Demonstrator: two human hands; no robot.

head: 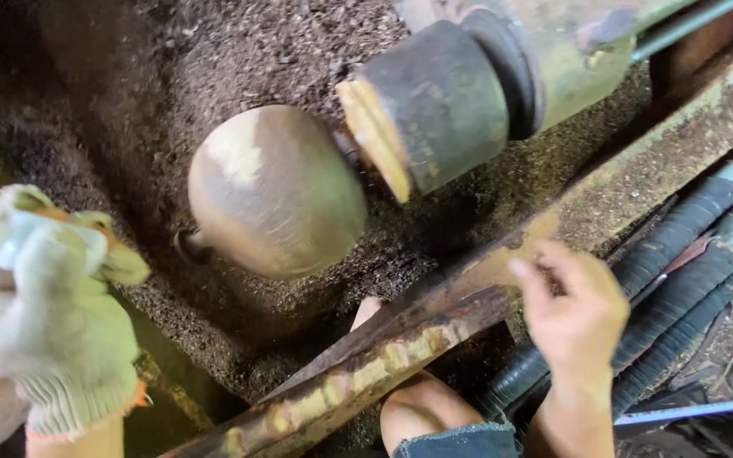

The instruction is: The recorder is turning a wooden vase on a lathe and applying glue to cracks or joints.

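One round wooden ball (275, 191) on lathe. One dark chuck block (430, 106). One long wooden bar (366, 373). Two hands: one gloved left (44, 314), one bare right (574, 305). About four wrapped tool handles (689, 254). One knee (422, 411).

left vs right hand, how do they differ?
The left hand wears a pale knit glove; the right hand is bare. The left hand is raised at the frame's left edge, apart from the rounded wooden workpiece; the right hand sits low by the rusty rail. Whether it touches the rail is unclear. Neither visibly holds anything.
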